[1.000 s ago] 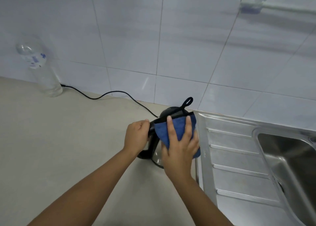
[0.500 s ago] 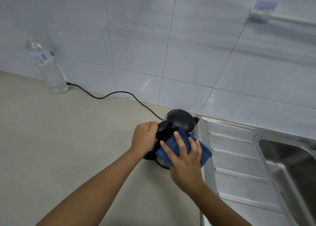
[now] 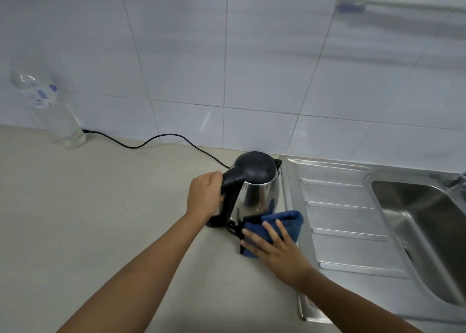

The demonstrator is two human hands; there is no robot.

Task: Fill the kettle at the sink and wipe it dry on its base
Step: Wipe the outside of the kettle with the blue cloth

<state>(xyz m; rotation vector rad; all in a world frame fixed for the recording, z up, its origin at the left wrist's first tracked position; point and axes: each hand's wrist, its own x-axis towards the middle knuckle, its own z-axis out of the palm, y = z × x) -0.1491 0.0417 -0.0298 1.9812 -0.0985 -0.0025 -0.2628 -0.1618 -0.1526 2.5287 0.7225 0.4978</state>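
A steel kettle [image 3: 259, 196] with a black lid and handle stands upright on its black base [image 3: 214, 223] on the counter, next to the sink's drainboard. My left hand [image 3: 204, 197] grips the kettle's black handle. My right hand [image 3: 273, 247] lies with straight fingers on a folded blue cloth [image 3: 282, 221], pressing it against the foot of the kettle and the counter. The base is mostly hidden under the kettle and the cloth.
A steel sink with a ribbed drainboard [image 3: 353, 221] and basin [image 3: 428, 231] fills the right. A black power cord [image 3: 156, 141] runs along the wall to the kettle. A clear plastic bottle [image 3: 50, 105] stands at the back left. A rail [image 3: 403, 3] hangs on the tiled wall.
My right hand has slid the blue cloth down from the kettle's lid and side to its foot, baring the lid and steel body. My left hand has stayed on the handle.
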